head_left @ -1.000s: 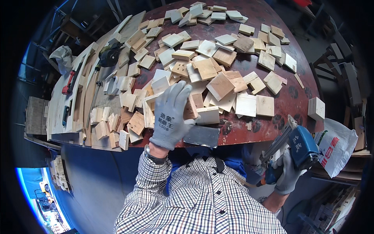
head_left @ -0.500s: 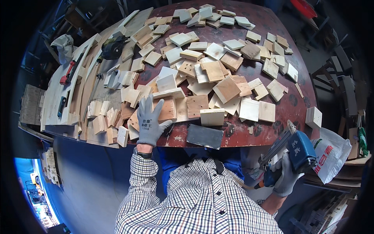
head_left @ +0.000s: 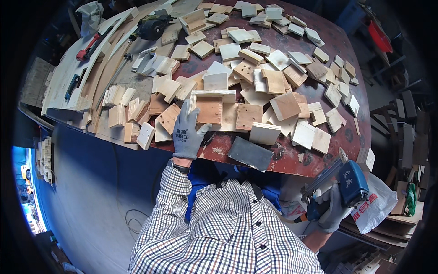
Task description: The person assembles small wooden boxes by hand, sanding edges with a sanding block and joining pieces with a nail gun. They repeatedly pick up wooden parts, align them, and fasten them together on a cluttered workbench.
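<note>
My left hand [head_left: 187, 132], in a grey glove, is at the left end of a joined wooden piece [head_left: 210, 109] near the table's front edge. Its fingers lie along the piece's end, with the thumb across its lower front corner. The piece has a pale strip standing along its back. Beyond the right part of the front edge, my gloved right hand [head_left: 332, 209] grips a blue air nailer [head_left: 353, 183] by its handle. A dark flat block [head_left: 250, 154] lies at the front edge, between the two hands.
Many loose wooden blocks [head_left: 277, 59] cover the dark red table [head_left: 214, 148]. Long boards [head_left: 68, 68] on the left bear a red-and-black tool [head_left: 89, 47] and a small blue tool [head_left: 72, 86]. A white plastic bag [head_left: 376, 205] hangs behind the nailer.
The view has shifted, so the table appears turned. My left hand's fingers have drawn closer together at the end of the wooden piece. My right hand still holds the nailer.
</note>
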Demonstrator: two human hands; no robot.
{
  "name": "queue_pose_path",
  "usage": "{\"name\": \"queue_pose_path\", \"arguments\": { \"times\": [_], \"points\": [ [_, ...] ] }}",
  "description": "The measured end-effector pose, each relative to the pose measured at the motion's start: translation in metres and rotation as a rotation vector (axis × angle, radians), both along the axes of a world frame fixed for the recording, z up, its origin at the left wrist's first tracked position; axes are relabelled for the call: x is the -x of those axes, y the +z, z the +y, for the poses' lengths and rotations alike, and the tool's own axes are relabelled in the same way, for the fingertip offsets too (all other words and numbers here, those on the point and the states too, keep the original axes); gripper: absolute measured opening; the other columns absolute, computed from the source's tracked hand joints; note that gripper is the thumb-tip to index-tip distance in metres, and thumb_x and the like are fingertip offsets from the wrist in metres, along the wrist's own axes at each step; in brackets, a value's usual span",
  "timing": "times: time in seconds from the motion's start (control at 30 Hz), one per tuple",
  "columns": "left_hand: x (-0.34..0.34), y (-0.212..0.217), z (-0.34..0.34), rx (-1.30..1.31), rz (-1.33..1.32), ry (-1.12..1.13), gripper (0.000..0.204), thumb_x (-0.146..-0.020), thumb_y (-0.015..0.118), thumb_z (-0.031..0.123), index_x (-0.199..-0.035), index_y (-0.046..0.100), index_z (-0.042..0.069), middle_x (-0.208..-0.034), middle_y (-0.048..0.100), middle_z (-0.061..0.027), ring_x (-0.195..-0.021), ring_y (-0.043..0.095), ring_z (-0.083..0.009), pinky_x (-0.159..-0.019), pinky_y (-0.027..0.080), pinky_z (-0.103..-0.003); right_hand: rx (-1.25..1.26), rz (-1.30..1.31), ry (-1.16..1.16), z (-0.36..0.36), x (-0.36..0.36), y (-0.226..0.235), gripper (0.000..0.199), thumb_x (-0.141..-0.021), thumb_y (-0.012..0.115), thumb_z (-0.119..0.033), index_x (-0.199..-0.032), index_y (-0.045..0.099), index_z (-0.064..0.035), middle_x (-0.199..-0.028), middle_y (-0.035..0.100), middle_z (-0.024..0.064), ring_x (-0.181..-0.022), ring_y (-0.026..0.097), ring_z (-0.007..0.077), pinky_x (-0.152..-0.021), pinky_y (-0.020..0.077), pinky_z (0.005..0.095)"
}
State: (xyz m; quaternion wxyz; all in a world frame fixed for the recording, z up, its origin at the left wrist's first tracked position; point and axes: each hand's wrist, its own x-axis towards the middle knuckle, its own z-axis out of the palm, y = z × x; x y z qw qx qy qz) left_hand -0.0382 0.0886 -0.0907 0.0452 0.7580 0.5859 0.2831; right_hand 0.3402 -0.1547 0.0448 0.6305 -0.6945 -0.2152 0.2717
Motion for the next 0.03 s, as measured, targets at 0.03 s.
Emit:
{"name": "queue_pose_path", "arguments": {
  "times": [0.03],
  "points": [
    [-0.0045, 0.0055, -0.0047, 0.019, 0.037, 0.033, 0.066, -0.087, 0.083, 0.045, -0.136, 0.061, 0.007, -0.170, 0.031, -0.0193, -0.155, 0.032, -0.0435, -0.122, 0.035, -0.051, 0.003, -0.005, -0.001, -0.0010, -0.0007, 0.0011, 0.018, -0.098, 0.069, -0.007, -0.113, 0.062, 0.0001, -0.075, 0.059, 0.0062, -0.060, 0.058, 0.0151, -0.057, 0.0546, 0.0321]
  ]
}}
